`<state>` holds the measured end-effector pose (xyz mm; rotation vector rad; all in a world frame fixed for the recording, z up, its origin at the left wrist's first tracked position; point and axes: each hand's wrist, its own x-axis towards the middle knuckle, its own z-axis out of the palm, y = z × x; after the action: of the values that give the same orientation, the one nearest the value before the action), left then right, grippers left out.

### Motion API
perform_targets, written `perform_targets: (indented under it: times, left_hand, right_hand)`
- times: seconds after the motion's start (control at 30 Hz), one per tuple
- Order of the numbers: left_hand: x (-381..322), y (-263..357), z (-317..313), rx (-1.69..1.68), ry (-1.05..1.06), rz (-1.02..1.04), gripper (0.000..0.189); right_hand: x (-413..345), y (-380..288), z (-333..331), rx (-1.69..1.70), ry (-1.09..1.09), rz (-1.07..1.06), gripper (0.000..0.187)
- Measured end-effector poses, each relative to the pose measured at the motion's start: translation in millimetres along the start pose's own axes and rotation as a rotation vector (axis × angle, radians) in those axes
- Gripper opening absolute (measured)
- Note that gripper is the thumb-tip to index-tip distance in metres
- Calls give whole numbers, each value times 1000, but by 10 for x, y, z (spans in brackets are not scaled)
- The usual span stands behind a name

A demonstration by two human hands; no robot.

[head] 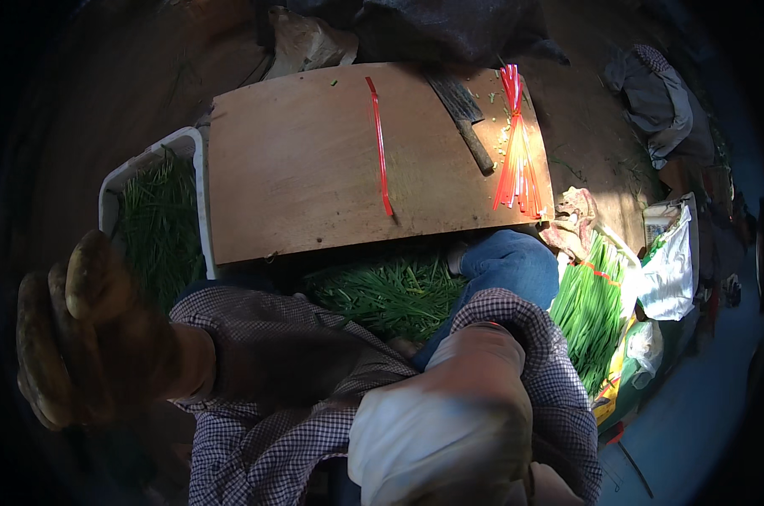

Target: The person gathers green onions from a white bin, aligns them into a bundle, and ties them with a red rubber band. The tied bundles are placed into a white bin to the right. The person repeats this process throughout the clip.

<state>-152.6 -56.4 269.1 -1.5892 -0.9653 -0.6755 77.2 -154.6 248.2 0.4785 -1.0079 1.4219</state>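
Note:
My left hand (94, 341) wears a dirty work glove and is raised at the far left, in shadow. Its fingers are spread a little and hold nothing that I can see. My right hand (445, 436), in a pale glove, is close to the camera at the bottom; its fingers are hidden. Before me lies a wooden board (293, 164). One red plastic tie strip (379, 148) rests across its middle. Towards the right edge are a cleaver (461, 114) with a wooden handle and a bundle of red tie strips (518, 145), bound near its upper end.
Loose green leafy stalks (160, 221) fill a white plastic crate (205, 209) on the left. More stalks (388, 291) lie between my legs. At right are tied green bunches (590, 310), a stained cloth (571, 221) and a white plastic bag (669, 272). Cut bits litter the board.

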Motion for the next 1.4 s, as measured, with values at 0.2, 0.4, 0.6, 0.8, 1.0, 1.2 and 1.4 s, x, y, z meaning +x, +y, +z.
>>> perform_targets:
  times: [0.2,0.4,0.6,0.8,1.0,1.2,1.4]
  left_hand:
    - [245,-145,56,147,94,252,16]
    - [-87,95,195,-1958,334,-872,22]
    - [-8,142,170,-2276,320,-873,22]
    - [141,178,129,-2558,211,-932,22]
    - [168,-94,247,-2703,83,-809,24]
    - [92,-382,418,-2767,52,-600,23]
    - [-375,-741,117,-2554,190,-745,21]
  right_hand:
    - [2,54,-186,154,-154,204,35]
    - [19,-86,-289,-680,34,612,31]
    - [-107,3,-166,-60,149,469,39]
    - [-72,64,-175,106,29,410,48]
    - [-111,240,-159,234,45,300,59]
    - [-257,102,-69,162,144,502,48]
    - [-486,-62,-360,-466,103,580,25]
